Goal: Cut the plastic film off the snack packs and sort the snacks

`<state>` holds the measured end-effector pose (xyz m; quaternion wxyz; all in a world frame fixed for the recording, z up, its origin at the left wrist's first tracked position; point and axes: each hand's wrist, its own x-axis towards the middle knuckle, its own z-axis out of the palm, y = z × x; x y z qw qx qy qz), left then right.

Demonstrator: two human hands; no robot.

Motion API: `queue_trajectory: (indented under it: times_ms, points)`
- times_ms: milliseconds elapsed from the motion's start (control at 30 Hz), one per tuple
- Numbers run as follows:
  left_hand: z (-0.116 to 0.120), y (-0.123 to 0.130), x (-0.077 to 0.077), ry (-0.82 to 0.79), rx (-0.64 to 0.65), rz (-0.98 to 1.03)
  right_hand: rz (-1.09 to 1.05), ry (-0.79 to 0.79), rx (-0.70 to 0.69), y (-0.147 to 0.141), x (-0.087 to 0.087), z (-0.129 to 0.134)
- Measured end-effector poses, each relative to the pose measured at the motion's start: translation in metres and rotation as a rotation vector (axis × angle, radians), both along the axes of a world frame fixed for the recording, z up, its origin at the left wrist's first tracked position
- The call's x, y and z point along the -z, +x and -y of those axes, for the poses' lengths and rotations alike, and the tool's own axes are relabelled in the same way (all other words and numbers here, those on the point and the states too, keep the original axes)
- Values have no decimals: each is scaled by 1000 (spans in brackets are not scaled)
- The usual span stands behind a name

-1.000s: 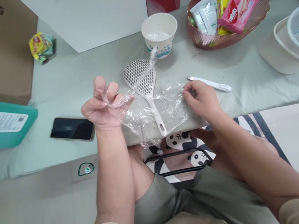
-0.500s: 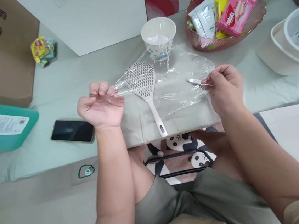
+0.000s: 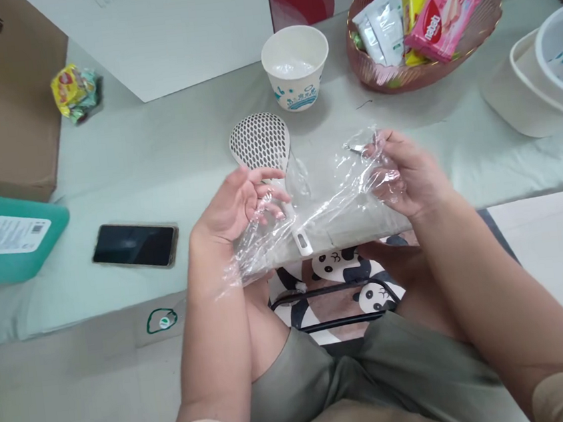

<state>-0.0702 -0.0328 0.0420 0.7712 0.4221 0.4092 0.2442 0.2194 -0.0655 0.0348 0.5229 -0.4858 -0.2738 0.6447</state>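
Crumpled clear plastic film stretches between my two hands. My right hand pinches its far end, and a small pointed metal piece sticks out by the fingertips, seen through the film. My left hand has its fingers spread over the film, which hangs against the fingers and wrist; no firm grip shows. Under the film and partly behind my left fingers lies a white slotted skimmer, its handle pointing toward me. Beyond it stands a white paper bowl with clear plastic inside.
A pink basket with snack packs stands at the back right, white tubs farther right. On the left are a phone, a teal container, a crumpled wrapper and a cardboard box. A white box stands behind.
My left hand has moved right and turned, its fingers spreading. The film, stretched wide before across the skimmer and bowl, is now bunched lower and nearer to me, off the bowl.
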Motion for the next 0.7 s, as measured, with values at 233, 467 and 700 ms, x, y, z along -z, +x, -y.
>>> queue_trajectory:
  times_ms: [233, 467, 700]
  points:
    - [9, 8, -10, 33, 108, -120, 26, -5, -51, -4, 2, 1]
    - [8, 7, -2, 131, 77, -81, 59, 20, -61, -2, 4, 0]
    - [7, 7, -6, 259, -167, -126, 64, 4, -11, 1, 6, -1]
